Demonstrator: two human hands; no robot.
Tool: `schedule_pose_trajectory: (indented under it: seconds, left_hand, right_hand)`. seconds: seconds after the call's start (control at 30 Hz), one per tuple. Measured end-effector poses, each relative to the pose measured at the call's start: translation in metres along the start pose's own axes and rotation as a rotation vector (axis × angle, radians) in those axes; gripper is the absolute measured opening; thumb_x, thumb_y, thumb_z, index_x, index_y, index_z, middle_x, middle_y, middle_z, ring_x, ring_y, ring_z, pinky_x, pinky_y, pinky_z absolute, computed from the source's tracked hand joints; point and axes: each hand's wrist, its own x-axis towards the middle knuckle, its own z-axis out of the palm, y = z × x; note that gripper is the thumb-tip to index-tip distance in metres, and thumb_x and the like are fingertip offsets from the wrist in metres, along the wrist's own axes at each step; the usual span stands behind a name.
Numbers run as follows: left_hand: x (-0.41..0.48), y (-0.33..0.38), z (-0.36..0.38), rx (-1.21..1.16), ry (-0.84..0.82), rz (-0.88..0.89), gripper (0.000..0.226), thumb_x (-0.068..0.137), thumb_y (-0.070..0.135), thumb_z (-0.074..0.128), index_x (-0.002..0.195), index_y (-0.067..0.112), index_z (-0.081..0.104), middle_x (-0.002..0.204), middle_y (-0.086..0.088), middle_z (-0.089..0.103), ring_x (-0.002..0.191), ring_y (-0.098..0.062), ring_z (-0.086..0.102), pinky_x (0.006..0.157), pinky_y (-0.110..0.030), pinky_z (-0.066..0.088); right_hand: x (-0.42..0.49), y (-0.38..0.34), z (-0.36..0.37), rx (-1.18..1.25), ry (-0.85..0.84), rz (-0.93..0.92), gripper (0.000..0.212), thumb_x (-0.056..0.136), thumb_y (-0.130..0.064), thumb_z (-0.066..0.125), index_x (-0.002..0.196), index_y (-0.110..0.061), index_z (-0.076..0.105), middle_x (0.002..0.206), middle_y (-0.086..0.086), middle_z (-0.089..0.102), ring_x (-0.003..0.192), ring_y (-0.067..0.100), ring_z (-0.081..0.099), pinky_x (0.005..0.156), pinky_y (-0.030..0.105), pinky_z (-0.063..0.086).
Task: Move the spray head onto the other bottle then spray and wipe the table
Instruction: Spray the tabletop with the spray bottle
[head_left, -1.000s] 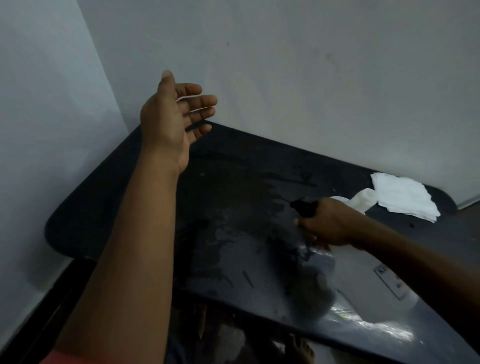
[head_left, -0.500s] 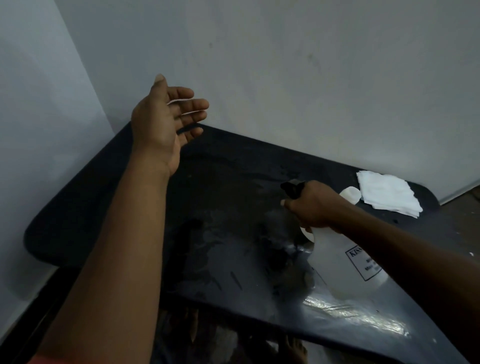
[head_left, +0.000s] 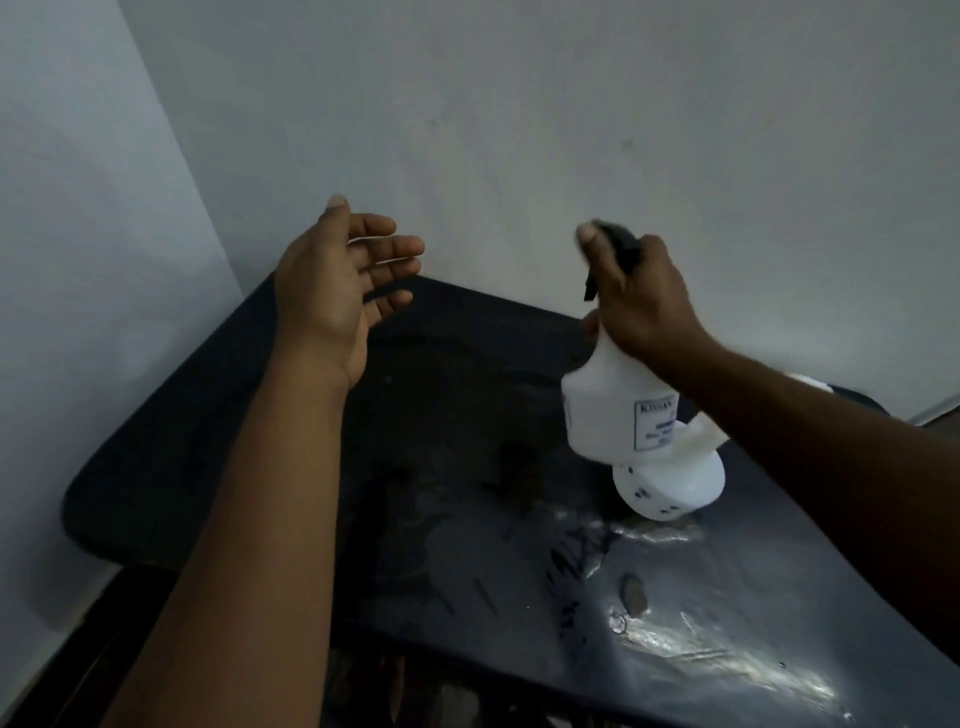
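My right hand (head_left: 639, 296) grips the black spray head (head_left: 615, 249) and neck of a white labelled bottle (head_left: 610, 410), held upright in the air above the dark table (head_left: 208, 441). Below and behind it a second white bottle (head_left: 675, 488) lies on its side on the table. My left hand (head_left: 337, 291) hovers open at the left over the table's far edge, palm turned toward the bottle, holding nothing. The tabletop shows wet streaks in its middle and front right. My right forearm hides most of the white cloth (head_left: 810, 384).
The table stands in a corner, with a grey wall (head_left: 571, 130) close behind and another wall (head_left: 78, 260) at the left. Its front edge runs along the bottom of the view, with the dark floor under it.
My right hand has lifted the spray bottle from low over the table up to upright in the air. My left hand stays open in about the same pose.
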Motion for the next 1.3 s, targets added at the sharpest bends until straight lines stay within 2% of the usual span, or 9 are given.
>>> schedule_pose_trajectory:
  seconds: [0.13,0.23,0.3,0.53,0.7,0.9,1.03,1.2,1.3]
  left_hand:
    - [0.002,-0.002,0.001,-0.008,-0.005,0.002,0.040,0.101,0.045,0.036,0.086,0.020,0.065,0.086,-0.004,0.079,0.080,-0.016,0.074,0.059,-0.028,0.053]
    - [0.004,-0.003,0.001,-0.012,0.004,-0.004,0.042,0.102,0.045,0.036,0.087,0.020,0.065,0.087,-0.004,0.079,0.080,-0.017,0.074,0.058,-0.028,0.053]
    - [0.006,-0.004,-0.001,-0.014,0.019,0.001,0.043,0.102,0.046,0.035,0.087,0.020,0.065,0.087,-0.005,0.079,0.079,-0.017,0.073,0.057,-0.027,0.053]
    - [0.008,-0.005,0.001,0.001,0.016,0.010,0.044,0.101,0.048,0.034,0.087,0.020,0.065,0.089,-0.005,0.079,0.077,-0.015,0.071,0.053,-0.025,0.050]
    - [0.008,-0.006,0.004,0.018,0.020,0.007,0.044,0.101,0.048,0.034,0.087,0.020,0.065,0.089,-0.005,0.079,0.073,-0.014,0.071,0.053,-0.025,0.050]
    - [0.008,-0.007,0.007,0.032,0.020,0.002,0.043,0.102,0.048,0.034,0.088,0.020,0.064,0.088,-0.004,0.078,0.073,-0.013,0.070,0.055,-0.027,0.049]
    - [0.007,-0.008,0.009,0.046,0.018,0.005,0.044,0.102,0.048,0.034,0.088,0.020,0.065,0.089,-0.005,0.079,0.073,-0.014,0.070,0.056,-0.028,0.049]
    - [0.006,-0.008,0.010,0.045,0.028,0.010,0.046,0.102,0.049,0.032,0.088,0.020,0.065,0.088,-0.005,0.079,0.073,-0.014,0.070,0.057,-0.027,0.050]
    - [0.005,-0.006,0.011,0.031,0.031,0.019,0.049,0.102,0.051,0.029,0.088,0.020,0.065,0.090,-0.006,0.079,0.075,-0.015,0.071,0.057,-0.028,0.050]
  right_hand:
    - [0.032,-0.007,-0.008,0.191,0.038,0.005,0.048,0.093,-0.051,0.051,0.122,-0.014,0.054,0.089,0.012,0.068,0.050,0.014,0.066,0.046,0.025,0.050]
    - [0.053,-0.006,-0.022,0.298,-0.020,0.023,0.030,0.089,-0.035,0.066,0.106,-0.011,0.064,0.088,0.009,0.073,0.061,0.017,0.071,0.058,0.031,0.055]
    - [0.064,0.000,-0.034,0.264,-0.056,0.044,0.024,0.081,-0.031,0.075,0.096,-0.014,0.068,0.089,0.006,0.075,0.074,0.017,0.074,0.067,0.032,0.058]
    - [0.081,0.047,-0.057,-0.015,0.028,0.078,0.035,0.075,-0.027,0.081,0.106,-0.014,0.072,0.099,0.004,0.069,0.093,0.020,0.068,0.078,0.034,0.058]
    - [0.091,0.063,-0.058,-0.040,0.019,0.101,0.034,0.078,-0.020,0.079,0.109,-0.009,0.071,0.101,0.008,0.068,0.095,0.024,0.068,0.083,0.038,0.058]
    - [0.100,0.062,-0.067,-0.081,-0.125,0.056,0.031,0.081,-0.013,0.075,0.111,-0.008,0.069,0.104,0.012,0.070,0.093,0.021,0.069,0.082,0.035,0.057]
    - [0.105,0.061,-0.069,-0.082,-0.210,0.045,0.030,0.084,-0.009,0.072,0.114,-0.010,0.067,0.110,0.013,0.069,0.100,0.023,0.067,0.089,0.039,0.055]
    - [0.108,0.058,-0.065,-0.225,-0.223,0.033,0.035,0.089,-0.013,0.067,0.123,-0.014,0.062,0.117,0.013,0.065,0.109,0.030,0.062,0.093,0.045,0.053]
    - [0.098,0.047,-0.063,-0.359,-0.141,-0.019,0.049,0.089,-0.033,0.066,0.132,-0.013,0.053,0.127,0.011,0.061,0.115,0.028,0.058,0.097,0.041,0.048]
